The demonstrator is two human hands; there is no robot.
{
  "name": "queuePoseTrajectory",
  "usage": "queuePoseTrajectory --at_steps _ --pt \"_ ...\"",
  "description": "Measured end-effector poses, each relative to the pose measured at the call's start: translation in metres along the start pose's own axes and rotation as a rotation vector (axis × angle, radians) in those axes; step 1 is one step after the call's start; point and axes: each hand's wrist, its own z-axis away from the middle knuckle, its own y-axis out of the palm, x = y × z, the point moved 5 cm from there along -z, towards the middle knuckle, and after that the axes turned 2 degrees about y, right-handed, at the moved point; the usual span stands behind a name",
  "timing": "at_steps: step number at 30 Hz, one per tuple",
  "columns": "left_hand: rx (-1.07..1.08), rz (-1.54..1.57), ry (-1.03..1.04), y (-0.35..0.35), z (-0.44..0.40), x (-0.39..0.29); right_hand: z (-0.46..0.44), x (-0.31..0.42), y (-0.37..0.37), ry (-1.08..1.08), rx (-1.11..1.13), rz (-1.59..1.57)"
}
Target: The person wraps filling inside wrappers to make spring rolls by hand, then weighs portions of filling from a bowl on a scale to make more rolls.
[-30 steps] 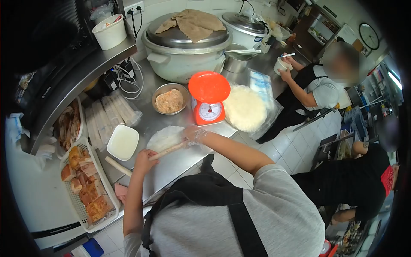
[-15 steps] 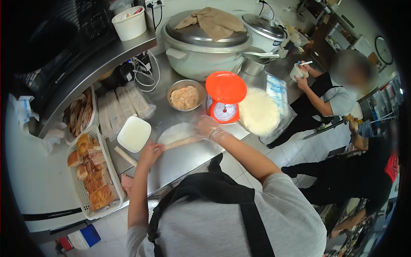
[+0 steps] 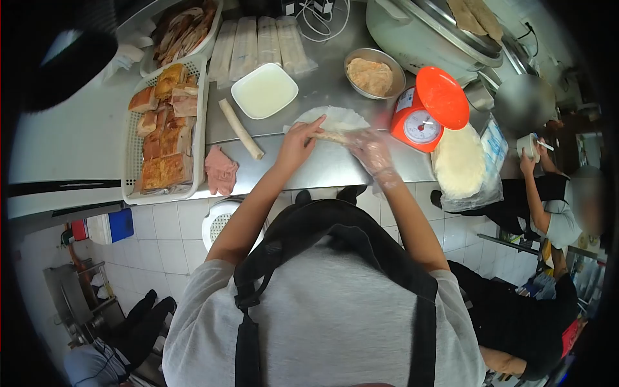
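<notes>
One roll [image 3: 331, 137] between two hands, low on the steel counter [image 3: 322, 169], along the near edge of a round white wrapper [image 3: 338, 118]. At its left end, bare left hand [image 3: 296, 147], with a narrow grip, fingertips on the roll. At its right end, right hand [image 3: 373, 155] in a clear plastic glove, blurred; how tightly closed, impossible to tell.

To the left, near the counter edge, a pink cloth [image 3: 221, 170], then a long white basket [image 3: 201, 138] of browned chunks [image 3: 169, 143]. Between basket and left hand, a second roll [image 3: 241, 129], slanted on the steel. To the right, wrappers in clear plastic [image 3: 459, 162] beside a blue-and-white packet [image 3: 495, 146], print too small to read.

Farther in, a square white dish [image 3: 264, 91] of pale liquid. Right of the wrapper, a red scale [image 3: 422, 126] with a tilted-looking red pan; numerals on the round dial and label on the side, both unreadable. Behind, a metal bowl [image 3: 401, 82] of orange-flecked filling [image 3: 369, 76].

Beyond the dish, bagged rolls [image 3: 264, 46] in a row. Past the bowl, a large pale pot [image 3: 405, 33]. Off right, a person [image 3: 560, 219] with a white cup [image 3: 528, 148].
</notes>
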Motion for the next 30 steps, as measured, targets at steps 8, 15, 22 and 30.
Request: queuePoseTrajectory --at_steps 8,15,22,30 --pt "0.075 -0.011 -0.039 0.001 -0.011 0.007 0.046 -0.048 -0.02 0.191 -0.086 -0.003" --pt "0.197 -0.039 -0.04 0.0 -0.024 0.023 0.027 -0.029 -0.041 0.362 0.008 0.078" --pt "0.392 -0.037 -0.119 0.004 -0.042 0.057 -0.017 0.002 0.025 0.052 -0.032 0.006" --pt "0.214 -0.096 -0.013 0.004 -0.042 -0.005 -0.026 -0.01 0.032 0.002 -0.035 0.041"
